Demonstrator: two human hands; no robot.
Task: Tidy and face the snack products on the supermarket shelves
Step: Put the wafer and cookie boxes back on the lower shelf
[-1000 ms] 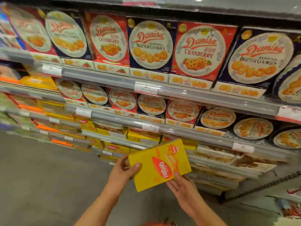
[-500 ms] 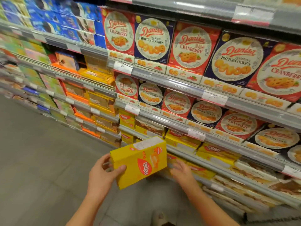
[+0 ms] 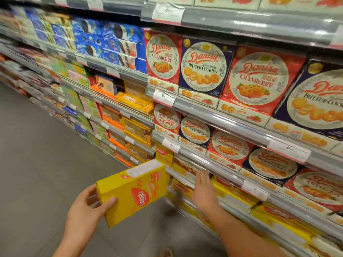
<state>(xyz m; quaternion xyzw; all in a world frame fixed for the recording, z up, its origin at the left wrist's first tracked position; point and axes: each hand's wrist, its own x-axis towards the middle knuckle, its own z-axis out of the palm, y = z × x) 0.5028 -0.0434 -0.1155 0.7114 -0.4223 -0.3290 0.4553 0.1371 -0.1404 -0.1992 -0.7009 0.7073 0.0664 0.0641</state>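
Observation:
A yellow Nabati box (image 3: 133, 193) is tilted in front of the lower shelves, with my left hand (image 3: 87, 214) gripping its near left corner. My right hand (image 3: 203, 190) reaches, fingers flat and apart, to the grey edge of a low shelf (image 3: 228, 178) that carries yellow Nabati boxes (image 3: 164, 156). The fingertips touch the shelf front; what lies behind them is hidden. Red and blue Danisa cookie boxes (image 3: 204, 65) fill the two shelves above.
Blue sandwich-cookie packs (image 3: 109, 41) and orange and yellow packs (image 3: 135, 101) fill the shelves to the left. The grey floor (image 3: 37, 154) of the aisle stretches left of the shelving. More yellow boxes (image 3: 278, 219) line the bottom shelves at right.
My right hand has left the yellow box and gone to the low shelf edge. My left hand alone now carries the box. The view has swung left along the aisle.

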